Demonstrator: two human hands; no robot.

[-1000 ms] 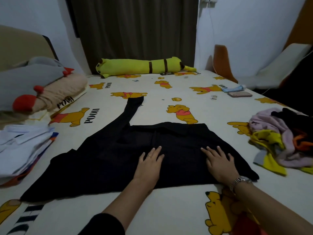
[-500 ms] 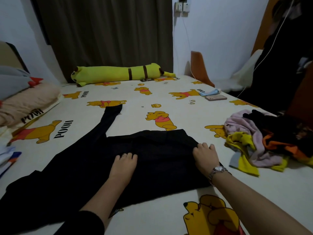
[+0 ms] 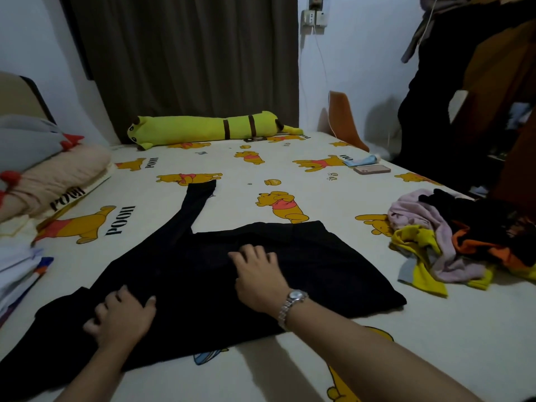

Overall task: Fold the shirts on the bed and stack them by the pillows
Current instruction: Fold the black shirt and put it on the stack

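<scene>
A black shirt (image 3: 290, 274) lay flat across the lower middle of the frame on the bed (image 3: 319, 358), soft and matte, its long axis running lower left to right, one narrow sleeve pointing up toward the yellow plush bolster (image 3: 203, 127). The left hand (image 3: 121, 314) gripped its cloth with curled fingers; the right hand (image 3: 258, 274) pressed it, fingers bent.

Bed (image 3: 290, 372) w/ bear-print sheet: black shirt (image 3: 319, 271), clothes heap (image 3: 464, 242), yellow plush (image 3: 203, 129), phone (image 3: 371, 169), pillows (image 3: 52, 181) are laid on it.
</scene>
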